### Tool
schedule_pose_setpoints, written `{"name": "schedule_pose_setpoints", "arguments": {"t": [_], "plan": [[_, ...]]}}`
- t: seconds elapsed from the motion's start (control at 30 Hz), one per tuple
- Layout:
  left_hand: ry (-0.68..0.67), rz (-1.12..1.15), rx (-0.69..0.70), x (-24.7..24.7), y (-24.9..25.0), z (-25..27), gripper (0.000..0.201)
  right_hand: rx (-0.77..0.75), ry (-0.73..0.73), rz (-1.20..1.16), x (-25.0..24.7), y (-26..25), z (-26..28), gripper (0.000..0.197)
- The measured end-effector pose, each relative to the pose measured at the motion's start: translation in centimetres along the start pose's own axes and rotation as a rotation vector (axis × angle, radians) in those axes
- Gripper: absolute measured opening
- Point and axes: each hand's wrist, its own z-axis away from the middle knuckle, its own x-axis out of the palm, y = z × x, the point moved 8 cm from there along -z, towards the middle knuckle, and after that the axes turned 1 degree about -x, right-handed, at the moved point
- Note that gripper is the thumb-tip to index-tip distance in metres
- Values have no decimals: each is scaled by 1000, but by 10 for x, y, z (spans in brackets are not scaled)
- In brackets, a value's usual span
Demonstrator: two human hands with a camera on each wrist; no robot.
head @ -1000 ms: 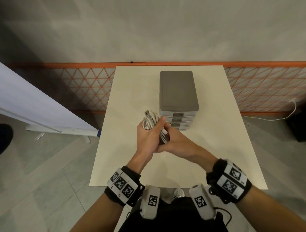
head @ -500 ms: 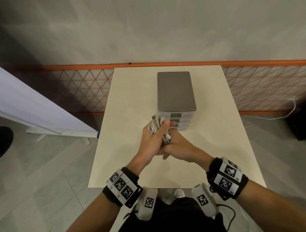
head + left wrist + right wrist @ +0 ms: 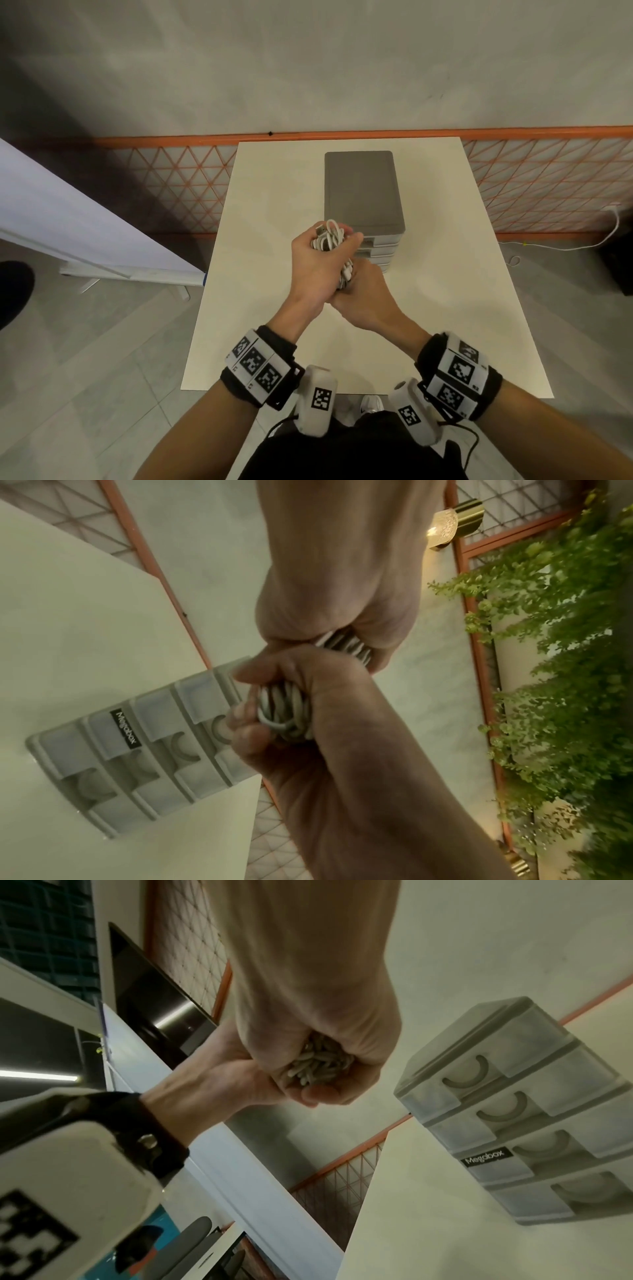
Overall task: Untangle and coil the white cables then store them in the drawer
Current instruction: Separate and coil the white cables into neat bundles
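A bundle of coiled white cables (image 3: 328, 238) is held above the table in front of the grey drawer unit (image 3: 363, 192). My left hand (image 3: 317, 265) grips the upper part of the bundle, with a plug end sticking out at the top. My right hand (image 3: 363, 295) grips its lower end from underneath, pressed against the left hand. In the left wrist view the cable loops (image 3: 284, 712) show inside the right hand's fist. In the right wrist view the cable ends (image 3: 316, 1065) poke out of the right fist (image 3: 318, 1031). All drawers of the unit (image 3: 514, 1110) look shut.
The cream table (image 3: 274, 192) carries only the drawer unit, which stands at its middle back. A white board on a stand (image 3: 68, 226) is on the floor to the left. An orange mesh fence (image 3: 548, 185) runs behind the table, and a loose white cord (image 3: 565, 246) lies at the right.
Both hands have carried the cable bundle slightly away from me toward the drawer unit. The left thumb has closed tighter over the coil.
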Motion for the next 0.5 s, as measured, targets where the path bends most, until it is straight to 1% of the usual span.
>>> {"name": "schedule_pose_setpoints", "arguments": {"t": [0.03,0.07,0.13,0.17,0.23,0.27,0.33,0.4,0.5], "plan": [[4,-13,14,1,0,-1,13,-18,-26,-1,0,0,1,13],[12,-18,23,1,-1,-2,17,-44,-68,13,0,-1,2,17],[27,-14,29,-1,-6,-3,26,-42,-195,14,1,4,4,25],[29,-16,26,-1,-9,-3,30,2,-273,-34,0,10,5,28],[13,-38,20,-1,-14,-3,30,129,-404,-215,-3,21,6,36],[-3,-52,21,1,-16,-3,28,178,-444,-289,-6,25,5,39],[-48,-80,27,7,-18,-3,27,220,-484,-357,-12,27,1,40],[-89,-102,38,14,-16,-1,25,220,-540,-389,-12,24,-1,41],[-162,-142,101,25,-9,2,22,196,-601,-396,-12,18,-4,40]]}}
